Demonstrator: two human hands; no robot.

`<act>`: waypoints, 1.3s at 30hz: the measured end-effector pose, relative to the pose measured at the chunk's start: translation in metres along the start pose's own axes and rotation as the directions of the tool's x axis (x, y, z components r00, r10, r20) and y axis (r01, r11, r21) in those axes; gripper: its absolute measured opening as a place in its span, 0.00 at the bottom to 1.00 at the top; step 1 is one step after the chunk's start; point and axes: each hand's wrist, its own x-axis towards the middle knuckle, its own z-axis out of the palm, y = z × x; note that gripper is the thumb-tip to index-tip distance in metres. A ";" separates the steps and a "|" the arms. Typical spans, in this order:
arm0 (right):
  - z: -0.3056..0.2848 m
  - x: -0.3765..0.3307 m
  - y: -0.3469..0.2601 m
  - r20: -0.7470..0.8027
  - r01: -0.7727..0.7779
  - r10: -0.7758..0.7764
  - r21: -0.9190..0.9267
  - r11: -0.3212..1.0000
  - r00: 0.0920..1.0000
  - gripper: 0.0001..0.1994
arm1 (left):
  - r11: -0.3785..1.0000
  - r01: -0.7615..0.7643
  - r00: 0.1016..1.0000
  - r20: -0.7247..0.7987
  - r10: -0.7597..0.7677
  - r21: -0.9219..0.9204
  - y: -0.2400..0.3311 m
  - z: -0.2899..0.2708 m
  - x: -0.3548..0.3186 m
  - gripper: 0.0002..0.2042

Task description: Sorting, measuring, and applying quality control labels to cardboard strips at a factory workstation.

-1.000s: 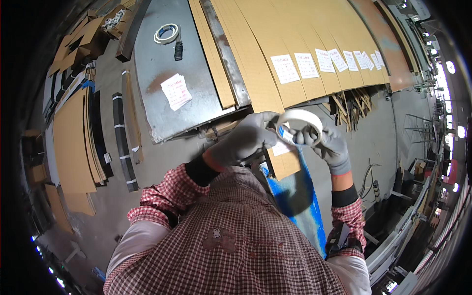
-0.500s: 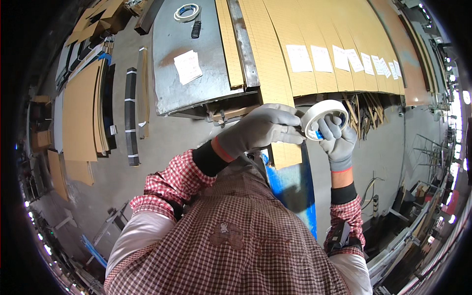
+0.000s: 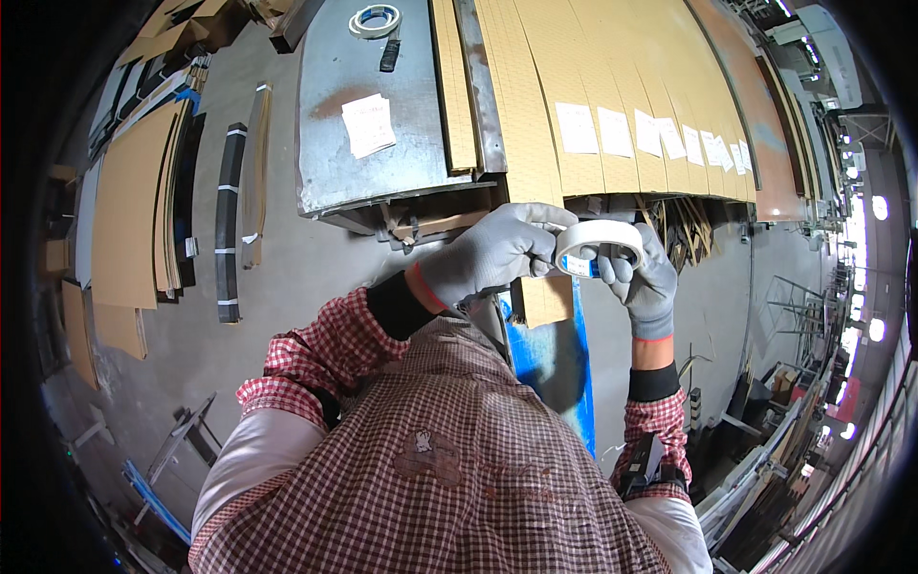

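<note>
A roll of white tape [image 3: 601, 231] with a blue-printed core is held up in front of my chest. My right hand [image 3: 654, 287], in a grey glove, grips it from the right, with fingers through the core. From the left, my gloved left hand [image 3: 492, 251] reaches the roll's edge with thumb and fingers pinched together. Whether a tape end lies between those fingertips is too small to make out. Behind and below the hands runs a long strip of brown cardboard [image 3: 547, 300], over a blue surface [image 3: 550, 359].
Cardboard strips [image 3: 631, 81] lie side by side on the bench, with white paper sheets [image 3: 577, 128] on them. On the metal table [image 3: 325, 124] are a paper stack [image 3: 368, 126], another tape roll [image 3: 358, 21] and a black-handled tool [image 3: 389, 55]. Cardboard sheets [image 3: 134, 210] stand at left.
The tape roll has tilted so its ring looks flatter, and it has shifted slightly left. My left fingers have curled from fairly straight into a pinch at its edge.
</note>
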 end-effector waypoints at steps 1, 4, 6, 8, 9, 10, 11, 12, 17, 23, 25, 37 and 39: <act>-0.001 0.002 -0.001 0.032 -0.009 0.010 -0.018 1.000 0.999 0.12 | 1.000 -0.007 1.000 0.020 0.006 0.024 0.002 -0.003 -0.002 0.25; -0.006 0.005 -0.004 0.077 -0.067 0.070 -0.035 0.997 0.995 0.12 | 0.974 -0.011 1.000 0.001 0.011 0.226 0.004 -0.004 -0.003 0.28; -0.012 0.008 -0.004 0.140 -0.126 0.128 -0.025 0.992 0.982 0.13 | 0.743 -0.032 0.994 -0.057 0.094 0.668 0.003 -0.006 -0.003 0.28; -0.009 0.006 -0.010 0.128 -0.176 0.192 -0.127 0.976 0.973 0.14 | 0.728 -0.013 1.000 -0.002 0.020 0.685 0.000 -0.009 -0.001 0.27; -0.007 0.007 -0.016 0.110 -0.225 0.254 -0.225 0.948 0.961 0.15 | 0.712 0.005 0.997 0.049 -0.056 0.702 -0.002 -0.011 -0.001 0.26; -0.005 0.011 -0.024 0.156 -0.265 0.320 -0.295 0.918 0.935 0.13 | 0.789 0.028 0.999 0.012 -0.045 0.613 -0.004 -0.013 -0.002 0.23; -0.002 0.017 -0.034 0.153 -0.267 0.319 -0.287 0.920 0.935 0.13 | 0.789 0.037 0.999 0.007 -0.052 0.614 -0.008 -0.027 -0.004 0.23; 0.000 0.022 -0.043 0.131 -0.276 0.406 -0.547 0.791 0.904 0.11 | 0.575 -0.169 0.983 0.091 0.162 0.801 -0.015 -0.051 -0.007 0.22; -0.132 0.025 0.012 0.016 0.058 0.405 -0.994 -0.092 0.914 0.09 | 0.218 0.141 0.949 -0.194 0.248 0.966 -0.060 -0.122 -0.007 0.19; -0.192 0.017 0.170 -0.040 -0.135 0.545 -0.981 0.136 0.837 0.12 | -0.467 -0.127 0.978 0.033 -0.205 0.875 -0.136 -0.191 0.081 0.10; -0.201 0.013 0.190 -0.031 -0.299 0.522 -0.847 0.438 0.852 0.13 | -0.391 -0.422 0.823 0.165 -0.543 0.818 -0.133 -0.202 0.089 0.07; -0.012 -0.027 0.139 -0.468 -0.444 0.070 -0.869 -0.219 0.881 0.53 | -0.385 -0.046 0.891 0.212 0.401 0.922 -0.133 -0.242 -0.010 0.12; -0.013 -0.031 0.143 -0.494 -0.478 0.048 -0.858 -0.189 0.868 0.52 | -0.034 -0.362 0.886 0.355 0.298 0.932 -0.072 -0.146 -0.004 0.12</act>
